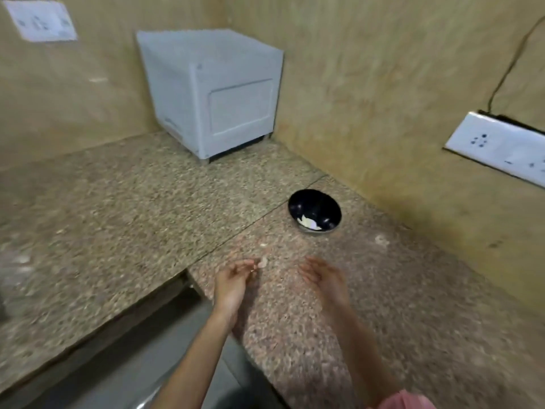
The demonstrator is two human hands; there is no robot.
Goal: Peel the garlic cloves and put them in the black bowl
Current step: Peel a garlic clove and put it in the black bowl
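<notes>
A black bowl (314, 210) stands on the speckled granite counter (124, 219), with a few pale peeled cloves (308, 222) at its bottom. My left hand (233, 280) hovers low over the counter below the bowl, and its fingertips pinch a small pale garlic clove (262, 262). To the right of it my right hand (323, 276) has loosely stretched fingers and holds nothing. A small pale scrap (263, 245) lies on the counter just above the clove. The frame is blurred.
A grey plastic box (212, 93) with a front door fills the back corner. A white socket plate (501, 147) with a black cable sits on the right wall, another plate (39, 20) on the left wall. The counter's inner edge (188, 271) drops to a grey floor.
</notes>
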